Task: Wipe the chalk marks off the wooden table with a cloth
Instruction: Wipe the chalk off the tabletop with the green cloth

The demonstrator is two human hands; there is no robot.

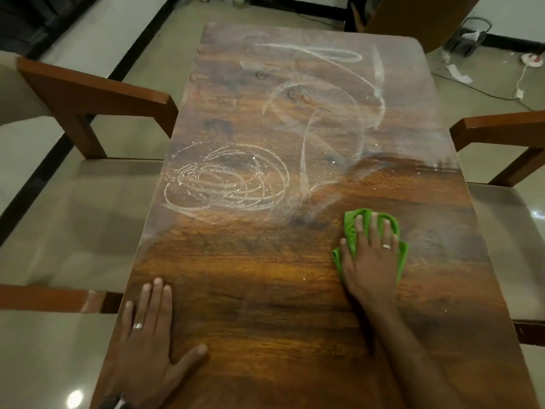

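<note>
Flat — right hand (fingers straight) on cloth

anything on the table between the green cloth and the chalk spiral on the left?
Nothing visible. The right hand presses the green cloth flat near the table's right edge; the chalk spiral lies ahead and left across bare wood. The left hand rests flat nearer the person, off that path.

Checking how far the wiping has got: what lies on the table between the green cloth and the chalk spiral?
In the head view, mostly bare wood, with faint smeared chalk haze, lies between the green cloth and the chalk spiral.
</note>
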